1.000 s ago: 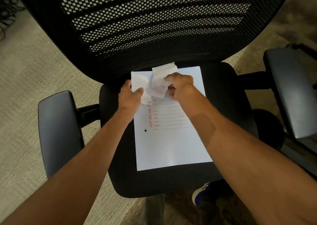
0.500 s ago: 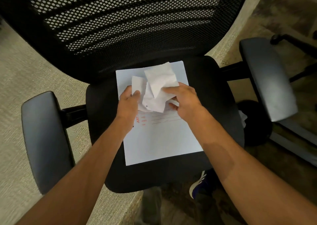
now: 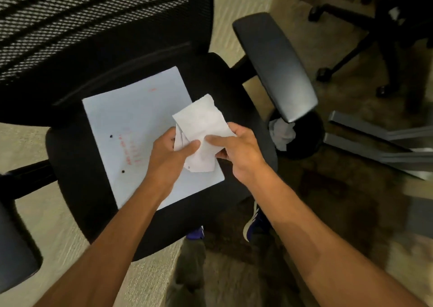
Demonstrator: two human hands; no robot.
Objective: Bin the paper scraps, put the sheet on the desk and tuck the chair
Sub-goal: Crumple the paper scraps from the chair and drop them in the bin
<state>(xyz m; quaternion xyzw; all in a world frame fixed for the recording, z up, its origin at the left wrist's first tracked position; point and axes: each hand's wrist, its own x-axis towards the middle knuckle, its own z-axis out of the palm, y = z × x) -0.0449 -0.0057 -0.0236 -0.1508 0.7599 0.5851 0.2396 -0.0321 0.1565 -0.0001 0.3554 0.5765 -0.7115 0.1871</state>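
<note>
White crumpled paper scraps [image 3: 201,124] are held above the seat of a black mesh-backed office chair [image 3: 77,156]. My left hand [image 3: 168,156] grips their lower left side and my right hand [image 3: 236,152] pinches their right side. A flat white sheet [image 3: 131,128] with red print and two punched holes lies on the seat under my hands. To the right of the seat, below the right armrest [image 3: 276,65], a round black bin [image 3: 307,138] stands on the floor with white paper inside it.
The chair's left armrest [image 3: 14,243] is at the lower left. Another chair's wheeled base [image 3: 351,49] stands at the upper right. Grey metal desk legs [image 3: 379,142] lie to the right of the bin. My shoes [image 3: 255,220] are on the carpet under the seat edge.
Both hands have lifted the scraps off the sheet and carried them right, toward the seat's right edge. My view has swung right, bringing the bin into sight.
</note>
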